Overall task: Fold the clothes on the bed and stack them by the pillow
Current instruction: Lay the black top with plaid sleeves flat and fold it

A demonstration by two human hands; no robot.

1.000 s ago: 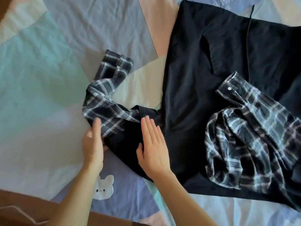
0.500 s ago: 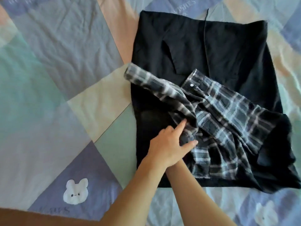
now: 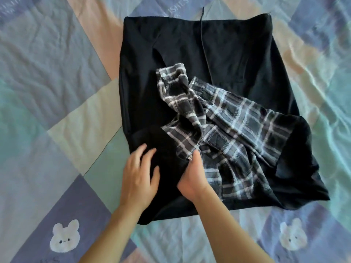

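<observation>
1. No box, basket or drawer shows; the only thing bearing anything is the bed cover (image 3: 57, 92), a patchwork sheet of pale blue, teal, peach and lavender panels that carries the garment.
2. The black garment (image 3: 228, 54) lies spread near the middle of the cover, its body smooth and roughly rectangular, its far edge straight.
3. A thin dark cord (image 3: 204, 38) runs from that far edge down the cloth toward the centre.
4. Two plaid sleeves lie folded inward on top of the black body: the left plaid sleeve (image 3: 182, 95), whose cuff end points away from the person, and the right plaid sleeve (image 3: 247, 130), which spreads toward the near right corner.
5. The two sleeves overlap in a rumpled heap, and the near right corner of the black cloth is bunched and lifted.
6. The left hand (image 3: 138, 179) rests flat on the black cloth at the near left, fingers straight and spread; it is slightly blurred.
7. The right hand (image 3: 193, 177) sits just beside it with its thumb up against the plaid edge; its fingers are tucked under the fabric, so it probably pinches the cloth, though the grip itself is hidden.
8. Two white bunny prints mark the cover: one bunny print (image 3: 64, 238) at the near left, another bunny motif (image 3: 292, 236) at the near right, both clear of the garment.
</observation>
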